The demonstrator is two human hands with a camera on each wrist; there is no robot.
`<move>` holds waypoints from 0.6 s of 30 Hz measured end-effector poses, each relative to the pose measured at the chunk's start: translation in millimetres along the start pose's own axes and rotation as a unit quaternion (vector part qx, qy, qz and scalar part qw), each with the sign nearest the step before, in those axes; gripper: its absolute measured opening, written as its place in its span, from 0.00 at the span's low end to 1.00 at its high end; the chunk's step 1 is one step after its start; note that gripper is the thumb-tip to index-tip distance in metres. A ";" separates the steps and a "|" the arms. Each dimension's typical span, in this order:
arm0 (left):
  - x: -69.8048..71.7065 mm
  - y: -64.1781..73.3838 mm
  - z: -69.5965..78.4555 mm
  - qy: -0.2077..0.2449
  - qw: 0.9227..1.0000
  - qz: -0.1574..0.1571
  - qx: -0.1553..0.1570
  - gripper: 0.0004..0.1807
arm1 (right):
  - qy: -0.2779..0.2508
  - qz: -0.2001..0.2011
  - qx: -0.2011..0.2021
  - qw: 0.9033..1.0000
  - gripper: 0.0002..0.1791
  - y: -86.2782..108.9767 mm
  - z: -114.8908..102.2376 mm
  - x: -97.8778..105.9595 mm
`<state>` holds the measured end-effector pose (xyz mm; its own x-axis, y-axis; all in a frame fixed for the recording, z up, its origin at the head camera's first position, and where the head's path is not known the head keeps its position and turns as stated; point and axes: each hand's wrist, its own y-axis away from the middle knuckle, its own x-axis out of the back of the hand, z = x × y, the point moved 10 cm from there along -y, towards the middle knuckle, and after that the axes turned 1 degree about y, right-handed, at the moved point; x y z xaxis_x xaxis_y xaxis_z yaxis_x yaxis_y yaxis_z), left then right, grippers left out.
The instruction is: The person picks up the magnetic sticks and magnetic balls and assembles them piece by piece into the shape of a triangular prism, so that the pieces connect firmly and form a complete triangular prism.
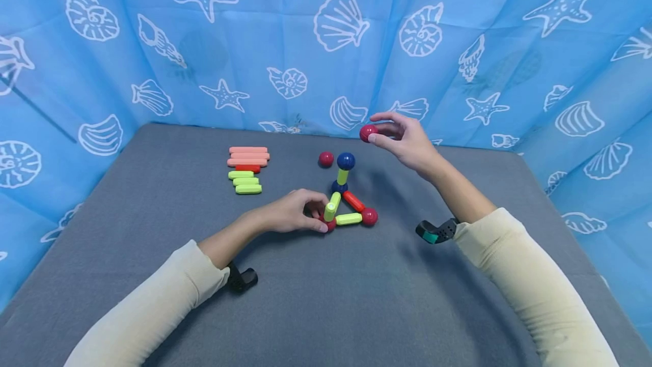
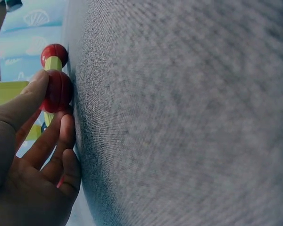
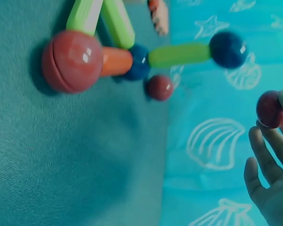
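A triangle of magnetic sticks and balls lies on the table. A blue ball, a red ball and a second red ball form its corners. A red stick makes one side, yellow-green sticks the others. My left hand grips the second red corner ball, thumb at its near side; a yellow-green stick stands up from it. On the blue corner, an upright yellow-green stick bears another blue ball. Raised behind and right, my right hand pinches a red ball.
A loose red ball lies behind the triangle. Pink sticks, a red stick and yellow-green sticks lie in a column at the left. A blue shell-print curtain hangs along the grey table's far edge.
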<state>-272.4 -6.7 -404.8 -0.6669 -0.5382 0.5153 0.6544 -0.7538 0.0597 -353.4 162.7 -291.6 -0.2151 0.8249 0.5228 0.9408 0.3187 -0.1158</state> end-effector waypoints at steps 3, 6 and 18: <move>-0.1 -0.1 0.1 0.002 1.000 -0.002 0.000 0.14 | -0.013 0.001 0.021 1.000 0.24 10.7 -13.8 1.5; 0.0 0.1 0.5 0.001 1.000 -0.003 -0.004 0.15 | -0.029 -0.019 0.060 0.998 0.23 22.8 -28.7 -5.6; 1.2 1.0 1.2 -0.002 1.000 -0.002 -0.004 0.17 | -0.006 -0.161 0.167 0.973 0.26 58.1 -49.1 -75.5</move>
<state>-272.1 -7.6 -403.0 -0.6689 -0.5331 0.5180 0.6481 -0.7596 0.0551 -269.6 96.0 -296.3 -0.4894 0.6619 0.5678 0.6869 0.6937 -0.2166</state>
